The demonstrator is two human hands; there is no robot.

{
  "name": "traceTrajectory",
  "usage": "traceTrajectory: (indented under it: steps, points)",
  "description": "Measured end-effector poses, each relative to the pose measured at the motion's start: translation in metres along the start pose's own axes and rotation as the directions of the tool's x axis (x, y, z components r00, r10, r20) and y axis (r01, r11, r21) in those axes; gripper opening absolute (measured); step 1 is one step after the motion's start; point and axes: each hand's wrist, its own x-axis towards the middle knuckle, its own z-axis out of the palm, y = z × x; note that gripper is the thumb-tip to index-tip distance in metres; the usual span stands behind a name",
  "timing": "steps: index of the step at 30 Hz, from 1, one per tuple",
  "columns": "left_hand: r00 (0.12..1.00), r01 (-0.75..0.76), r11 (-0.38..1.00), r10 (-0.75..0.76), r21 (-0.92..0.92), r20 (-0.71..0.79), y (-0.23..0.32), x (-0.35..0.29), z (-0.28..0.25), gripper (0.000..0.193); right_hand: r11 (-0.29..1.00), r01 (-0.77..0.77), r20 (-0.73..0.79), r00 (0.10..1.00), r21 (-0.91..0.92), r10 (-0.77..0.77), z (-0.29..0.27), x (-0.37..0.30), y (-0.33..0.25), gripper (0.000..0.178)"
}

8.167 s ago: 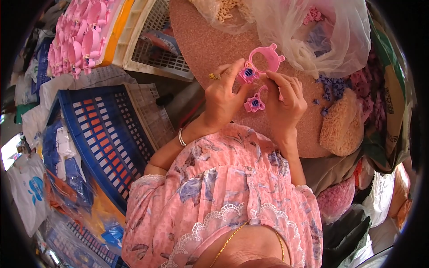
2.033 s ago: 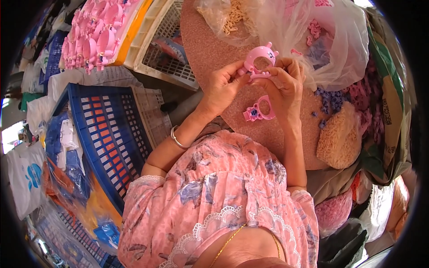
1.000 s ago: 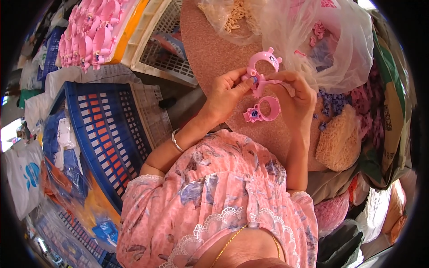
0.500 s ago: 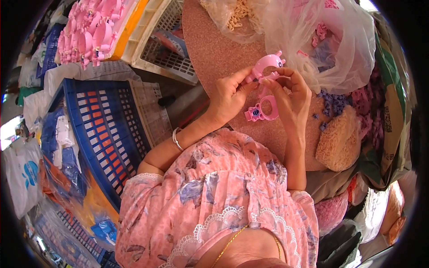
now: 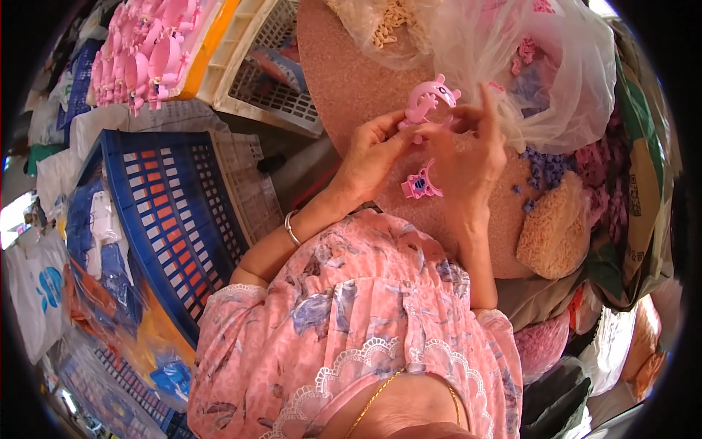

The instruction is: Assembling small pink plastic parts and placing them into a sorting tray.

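My left hand (image 5: 374, 150) and my right hand (image 5: 468, 157) meet above a round pinkish-brown board (image 5: 344, 66). Between their fingertips they hold a pink plastic animal-shaped ring piece (image 5: 425, 99), its ears pointing up and right. Under my right palm a second pink piece (image 5: 420, 186) with a dark blue middle shows; whether it rests on the board or hangs from the hand I cannot tell. A silver bangle (image 5: 292, 228) sits on my left wrist.
A clear plastic bag (image 5: 541, 66) of small pink and purple parts lies right of the hands. Loose purple bits (image 5: 545, 172) and a tan heap (image 5: 552, 230) lie on the board. A blue crate (image 5: 164, 219), a cream basket (image 5: 270, 73) and a tray of pink pieces (image 5: 146, 51) stand left.
The hands stay together over the board, working on the upper pink piece. The second pink piece has shifted from beside my right hand to under its palm.
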Motion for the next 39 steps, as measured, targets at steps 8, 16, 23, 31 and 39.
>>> traceTrajectory:
  steps: [8,16,23,31,39]
  points:
    - [0.981,-0.108,0.985,0.128,0.137,-0.148,-0.001,0.0,0.006,0.032,0.892,-0.42,0.248,0.894,0.17,0.374,-0.015,-0.016,-0.005,0.045]
    - [0.981,-0.139,0.937,0.175,0.32,-0.086,0.007,-0.005,0.01,0.031,0.906,-0.177,0.271,0.96,0.384,0.073,-0.018,-0.003,0.018,0.02]
    - [0.966,-0.157,0.716,0.256,0.681,-0.046,0.015,-0.011,0.007,0.03,0.979,-0.017,0.199,0.98,0.204,-0.024,-0.007,-0.001,0.013,0.018]
    - [0.986,-0.139,0.988,0.145,0.071,-0.087,0.006,-0.004,-0.011,0.036,0.893,-0.321,0.225,0.939,0.316,0.258,0.002,0.005,0.01,0.032]
    - [0.978,-0.199,0.964,0.207,0.177,-0.025,0.015,-0.003,-0.012,0.041,0.829,-0.114,0.204,0.979,0.548,0.0,-0.007,0.008,-0.005,0.023]
